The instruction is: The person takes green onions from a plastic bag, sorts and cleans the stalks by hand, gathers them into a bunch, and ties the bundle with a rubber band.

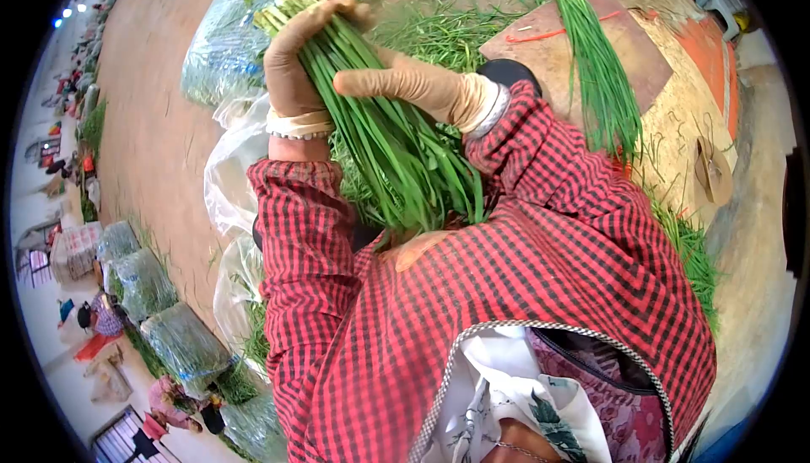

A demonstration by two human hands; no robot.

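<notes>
Both hands wear thin pale gloves. My left hand (291, 71) is closed around the pale cut ends of a bunch of chives (401, 155), whose long green leaves hang down toward my lap. From the other side, my right hand (413, 88) holds the same bunch, its thumb laid over the leaves; its other fingers are partly hidden and blurred. To the right, another bunch of chives (601, 75) lies across a brownish board (527, 33), near a red tie (537, 37). Loose chives (456, 29) are heaped on the floor beyond my hands.
A packed clear plastic bag (224, 45) stands at upper left, with loose plastic sheeting (229, 168) below it. More filled bags (181, 341) and people (173, 400) line the left wall. A tan sandal-like object (715, 169) lies far right, near an orange mat (717, 67).
</notes>
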